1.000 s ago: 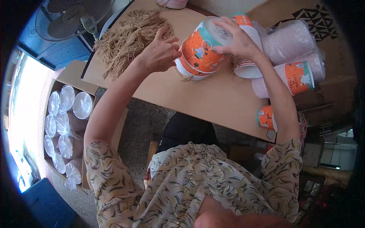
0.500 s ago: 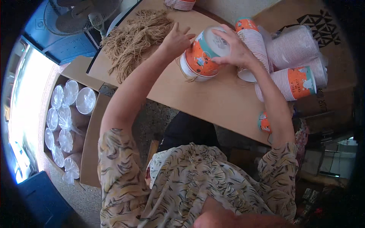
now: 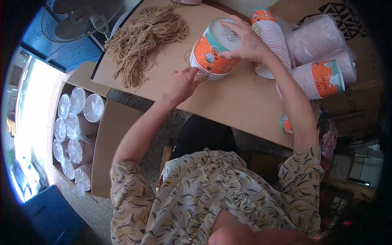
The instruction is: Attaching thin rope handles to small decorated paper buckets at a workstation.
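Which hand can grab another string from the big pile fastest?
Probably the left hand. It is open beside the orange paper bucket and lies nearer the pile of tan strings. The right hand is busy, its fingers gripping the bucket's upturned bottom, farther from the pile.

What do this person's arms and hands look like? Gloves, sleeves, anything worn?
Both hands are bare: no gloves, and no rings or watch that I can make out on the left hand or the right hand. The forearms are uncovered too. Short, loose sleeves end near the elbows, part of a cream top patterned with dark, brushy streaks and gathered at the chest.
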`<state>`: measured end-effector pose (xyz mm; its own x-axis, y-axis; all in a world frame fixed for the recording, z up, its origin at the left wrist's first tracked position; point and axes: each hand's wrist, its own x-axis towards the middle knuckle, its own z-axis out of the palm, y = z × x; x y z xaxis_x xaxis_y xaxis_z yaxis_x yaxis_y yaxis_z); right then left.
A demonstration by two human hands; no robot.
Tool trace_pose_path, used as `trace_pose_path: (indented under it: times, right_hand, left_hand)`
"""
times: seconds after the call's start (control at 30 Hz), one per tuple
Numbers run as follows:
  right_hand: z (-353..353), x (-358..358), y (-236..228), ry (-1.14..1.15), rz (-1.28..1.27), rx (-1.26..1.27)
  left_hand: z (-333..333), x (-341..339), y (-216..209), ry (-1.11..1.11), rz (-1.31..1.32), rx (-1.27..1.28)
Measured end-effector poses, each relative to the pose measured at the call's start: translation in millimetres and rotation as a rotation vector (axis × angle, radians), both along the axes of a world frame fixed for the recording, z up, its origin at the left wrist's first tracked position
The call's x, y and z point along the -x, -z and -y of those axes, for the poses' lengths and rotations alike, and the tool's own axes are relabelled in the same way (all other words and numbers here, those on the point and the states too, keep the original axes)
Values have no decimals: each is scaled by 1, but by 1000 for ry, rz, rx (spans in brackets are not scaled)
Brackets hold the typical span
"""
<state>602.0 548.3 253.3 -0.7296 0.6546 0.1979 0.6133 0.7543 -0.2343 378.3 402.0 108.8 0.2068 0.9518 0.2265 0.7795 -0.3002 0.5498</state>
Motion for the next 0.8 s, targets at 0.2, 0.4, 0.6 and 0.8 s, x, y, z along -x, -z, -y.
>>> trace_pose_path:
  times: [0.2, 0.4, 0.6, 0.8]
  right_hand:
    - [4, 0, 2, 38, 4, 9]
    - [10, 4, 1, 60, 5, -19]
    - [5, 2, 7, 57, 60, -67]
    - [14, 1, 11, 83, -5, -70]
  left_hand:
    - [0, -28, 11, -185, 291, -65]
    - [1, -41, 16, -233, 257, -129]
    - [2, -41, 16, -164, 171, -234]
    - [-4, -18, 18, -105, -67, -252]
